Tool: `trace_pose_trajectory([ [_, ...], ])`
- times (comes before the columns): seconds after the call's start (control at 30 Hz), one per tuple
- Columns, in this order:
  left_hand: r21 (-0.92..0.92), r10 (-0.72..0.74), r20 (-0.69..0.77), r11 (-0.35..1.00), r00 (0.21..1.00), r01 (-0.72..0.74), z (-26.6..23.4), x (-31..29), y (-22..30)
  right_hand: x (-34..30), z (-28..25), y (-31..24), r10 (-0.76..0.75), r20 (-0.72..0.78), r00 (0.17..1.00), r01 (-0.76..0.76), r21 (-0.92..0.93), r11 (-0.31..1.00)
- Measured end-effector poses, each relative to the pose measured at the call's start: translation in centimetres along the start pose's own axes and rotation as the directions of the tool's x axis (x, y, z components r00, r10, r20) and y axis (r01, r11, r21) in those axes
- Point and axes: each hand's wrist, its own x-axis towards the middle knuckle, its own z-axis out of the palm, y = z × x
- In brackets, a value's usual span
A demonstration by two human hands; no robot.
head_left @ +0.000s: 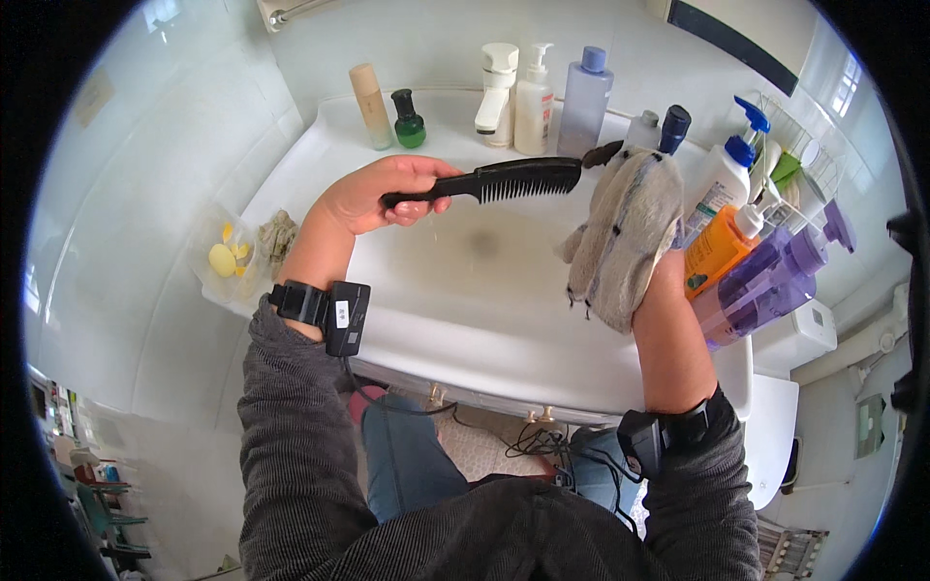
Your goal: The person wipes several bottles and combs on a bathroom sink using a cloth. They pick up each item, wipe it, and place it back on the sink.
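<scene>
A black comb (528,180) is held over the basin by its handle in my left hand (383,189), fingers wrapped round it, teeth facing down. A grey striped cloth (625,232) covers my right hand, which holds it to the right of the comb; the fingers are hidden beneath the fabric. Close to the cloth's upper edge shows a small dark brown thing (603,153), whose kind I cannot make out. Between the comb's tip and the cloth there is a narrow gap. Below both hands lies the white washbasin (465,334), with shallow cloudy water in it.
A white faucet (497,92) stands at the back among a pump bottle (534,102), a blue-grey bottle (584,102) and a green bottle (408,121). Orange (719,247) and purple bottles (765,286) crowd the right. A clear tub (205,281) sits left. Cables (557,445) hang below.
</scene>
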Motion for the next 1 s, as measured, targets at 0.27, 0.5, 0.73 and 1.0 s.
trace_pose_trajectory([
  [0.27, -0.061, 0.215, 0.092, 0.976, 0.972, -0.210, -0.5, -0.1, 0.0, 0.2, -0.2, 1.0, -0.280, 0.383, 0.880, 0.392, -0.254, 0.884],
  [0.5, -0.315, 0.481, -0.262, 0.777, 0.837, -0.545, 4.6, 3.5, -2.0, -0.4, 0.2, 1.4, -0.143, 0.294, 0.945, 0.156, -0.019, 0.988],
  [0.73, 0.001, 0.473, -0.516, 0.833, 0.714, -0.553, 7.7, 3.9, -1.6, 0.1, 0.0, 1.1, -0.157, 0.388, 0.908, 0.293, -0.321, 0.901],
  [1.0, 0.592, 0.553, -0.188, 0.723, 0.812, -0.356, 8.6, 3.0, -1.9, -0.1, 0.1, 0.6, -0.259, 0.482, 0.837, 0.513, -0.530, 0.675],
])
